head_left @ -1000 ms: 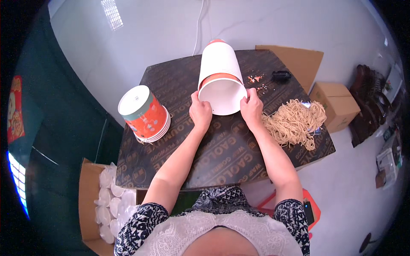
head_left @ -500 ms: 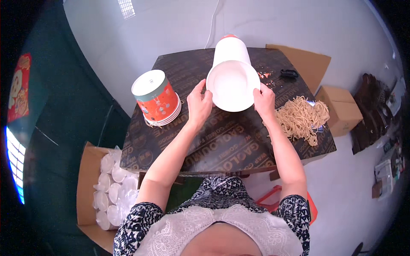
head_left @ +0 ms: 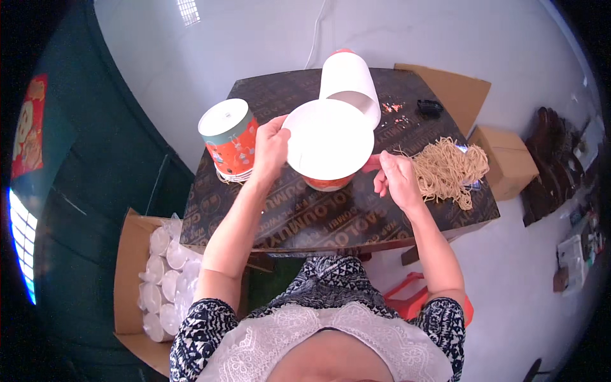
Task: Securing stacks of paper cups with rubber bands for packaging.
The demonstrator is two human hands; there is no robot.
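Note:
A round paper bucket [head_left: 328, 183], white inside with an orange printed outside, is tilted above the table with its wide mouth facing me. My left hand [head_left: 272, 149] grips its rim at the left, thumb over the edge. On the other side, my right hand [head_left: 396, 175] has its fingers apart and partly curled, the index finger at the bucket's right wall. Behind it lies a white stack of buckets [head_left: 347, 76] on its side, open end toward me. Upside down at the left stands a stack of orange and green buckets [head_left: 232, 143]. A heap of tan cords [head_left: 449, 170] lies beyond my right hand.
The dark printed table [head_left: 299, 219] carries small red and white scraps [head_left: 394, 109] and a black object [head_left: 429, 108] at its far right. A carton [head_left: 130, 280] of bagged white cups [head_left: 170, 286] stands lower left. Another carton [head_left: 506, 159] stands right of the table.
The held bucket has come away from the white stack's mouth, toward me and slightly left, and tilted upward. My right hand has left its rim and dropped to its lower right side.

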